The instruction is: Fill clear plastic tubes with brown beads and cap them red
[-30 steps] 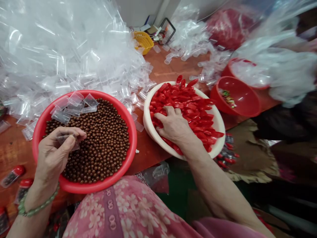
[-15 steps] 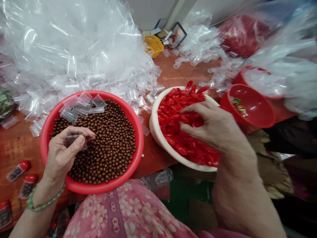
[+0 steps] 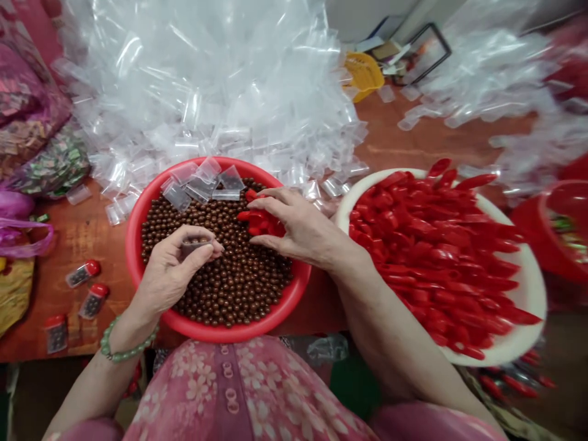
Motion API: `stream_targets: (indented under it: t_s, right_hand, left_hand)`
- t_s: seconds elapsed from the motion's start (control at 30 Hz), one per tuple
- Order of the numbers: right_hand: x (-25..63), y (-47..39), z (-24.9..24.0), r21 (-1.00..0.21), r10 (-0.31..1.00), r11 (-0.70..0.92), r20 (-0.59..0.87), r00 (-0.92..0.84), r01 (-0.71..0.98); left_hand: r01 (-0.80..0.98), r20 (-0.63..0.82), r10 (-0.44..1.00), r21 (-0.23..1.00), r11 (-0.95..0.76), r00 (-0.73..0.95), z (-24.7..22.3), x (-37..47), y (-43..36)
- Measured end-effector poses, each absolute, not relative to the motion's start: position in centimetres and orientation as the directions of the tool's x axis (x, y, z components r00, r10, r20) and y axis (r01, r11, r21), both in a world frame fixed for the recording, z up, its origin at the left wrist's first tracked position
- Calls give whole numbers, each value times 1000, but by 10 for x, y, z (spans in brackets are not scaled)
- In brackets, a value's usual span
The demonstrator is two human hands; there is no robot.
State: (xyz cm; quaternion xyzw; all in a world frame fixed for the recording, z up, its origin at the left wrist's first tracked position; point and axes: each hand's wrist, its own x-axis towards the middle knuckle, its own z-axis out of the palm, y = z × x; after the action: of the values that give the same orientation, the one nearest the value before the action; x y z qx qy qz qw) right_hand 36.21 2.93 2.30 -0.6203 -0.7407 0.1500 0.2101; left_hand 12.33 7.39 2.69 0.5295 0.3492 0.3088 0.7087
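Note:
My left hand [image 3: 168, 269] is closed in a pinch on a small clear plastic container [image 3: 193, 244], above the near-left part of a red basin [image 3: 132, 245]. Brown balls [image 3: 229, 300] fill that basin, and a few brown shapes show in or behind the pinched container. Several more empty clear containers [image 3: 202, 182] lie on the balls at the back. My right hand [image 3: 312, 233] curls around a few red plastic caps [image 3: 263, 224] over the basin's right side. A white basin [image 3: 535, 294] at the right is heaped with red caps [image 3: 432, 257].
A big heap of clear containers [image 3: 206, 92] stands behind the red basin. Filled red-capped containers [image 3: 94, 301] lie at the left, beside bags of wrapped pieces [image 3: 55, 162]. A yellow basket [image 3: 365, 75] and a red bowl [image 3: 555, 214] are farther off.
My right hand has moved left from the white basin to the red basin, now with red caps in it. My left hand still pinches the container. The view has swung left.

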Motion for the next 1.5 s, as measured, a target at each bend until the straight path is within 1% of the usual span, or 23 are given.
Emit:
stream_targets:
  t_s: [0.07, 0.17, 0.23, 0.3, 0.37, 0.43, 0.53, 0.63, 0.73, 0.83, 0.9, 0.97, 1.03, 1.07, 1.13, 1.2, 1.23, 1.3, 1.33, 1.4, 1.5]
  right_hand:
    - [366, 29, 19, -493, 986, 169, 74, -152, 854]
    - [371, 24, 22, -574, 988, 154, 71, -139, 804]
    - [372, 20, 25, -624, 990, 133, 112, -80, 770]
    - [369, 16, 28, -621, 984, 105, 178, 9, 777]
    - [362, 14, 30, -571, 971, 93, 233, 52, 816]
    - [353, 16, 32, -496, 980, 110, 197, -12, 861]
    - [338, 23, 33, -329, 978, 195, 1, -206, 924]
    - [327, 32, 35, -173, 944, 255, -167, -283, 951]
    - [322, 38, 35, -119, 928, 273, -228, -294, 955]
    - [321, 39, 30, -120, 912, 320, -228, -340, 940]
    - [322, 38, 25, -151, 911, 336, -198, -361, 930]
    - [325, 35, 21, -232, 932, 316, -106, -347, 920]
    - [329, 30, 19, -379, 960, 273, 55, -273, 884]
    - [330, 28, 18, -470, 969, 248, 140, -206, 847]
    - [331, 24, 16, -669, 967, 196, 255, -27, 717]
    - [330, 22, 15, -847, 955, 158, 261, 138, 508]
    - [328, 22, 14, -910, 951, 154, 243, 193, 386]
    - [322, 21, 12, -970, 950, 167, 206, 233, 176]
    - [319, 20, 11, -978, 952, 176, 198, 233, 113]
    - [315, 18, 9, -980, 956, 184, 195, 219, 72]
    - [312, 12, 5, -977, 961, 181, 200, 191, 113]
  left_hand:
    - [-45, -188, 796, 964, 260, 575, 28, 122, 72]
    - [-19, -208, 788, 963, 269, 579, 29, 119, 69]
    - [-7, -221, 781, 961, 277, 584, 29, 116, 66]
    - [1, -234, 774, 957, 289, 589, 28, 114, 64]
    - [2, -244, 768, 954, 301, 592, 27, 111, 62]
    - [1, -247, 769, 952, 305, 589, 26, 109, 60]
    - [6, -245, 778, 955, 296, 579, 24, 106, 58]
    - [19, -246, 782, 958, 287, 573, 21, 106, 55]
    - [19, -236, 786, 961, 275, 572, 19, 108, 52]
    - [-17, -223, 779, 958, 288, 586, 17, 110, 49]
    - [-59, -223, 770, 946, 320, 598, 16, 111, 47]
    - [-102, -228, 765, 928, 357, 602, 14, 112, 46]
    - [-140, -238, 762, 908, 395, 602, 12, 113, 44]
    - [-158, -244, 759, 897, 413, 603, 11, 113, 43]
    - [-191, -251, 754, 875, 445, 607, 10, 113, 42]
    - [-213, -261, 753, 858, 468, 603, 9, 115, 40]
    - [-225, -268, 757, 849, 478, 595, 9, 117, 39]
    - [-267, -289, 763, 817, 512, 579, 9, 122, 37]
    - [-295, -304, 760, 790, 538, 574, 9, 125, 37]
    - [-361, -334, 755, 722, 590, 565, 9, 131, 36]
    - [-446, -369, 757, 637, 628, 539, 9, 141, 38]
